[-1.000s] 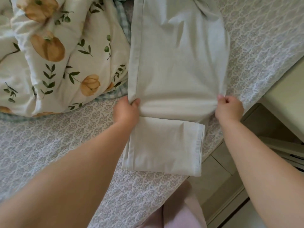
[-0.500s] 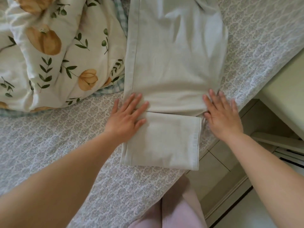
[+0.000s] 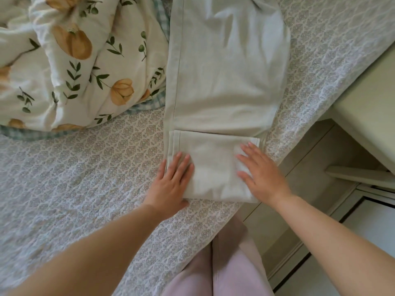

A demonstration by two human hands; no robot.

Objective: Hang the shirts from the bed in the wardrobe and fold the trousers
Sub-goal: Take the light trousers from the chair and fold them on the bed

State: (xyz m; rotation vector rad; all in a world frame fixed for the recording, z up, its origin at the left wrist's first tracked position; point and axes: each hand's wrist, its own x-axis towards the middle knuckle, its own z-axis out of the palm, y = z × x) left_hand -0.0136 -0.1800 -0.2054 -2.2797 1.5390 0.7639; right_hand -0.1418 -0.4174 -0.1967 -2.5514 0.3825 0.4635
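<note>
Head view: pale trousers (image 3: 224, 71) lie lengthwise on the bed (image 3: 85, 167), near its right edge, legs stacked. The hem end (image 3: 213, 165) is turned up once over the legs, so the fold looks started, not finished; the long upper part runs out of frame, more folds needed. No shirts or wardrobe in view, so I can't tell that half. Left hand (image 3: 171, 184) is flat, fingers straight, pressing the folded part's left edge, heel on the bed. Right hand (image 3: 263, 174) is flat, fingers spread, pressing its right side. Neither grips anything. Floral duvet (image 3: 74, 60) is bunched just left of the trousers.
</note>
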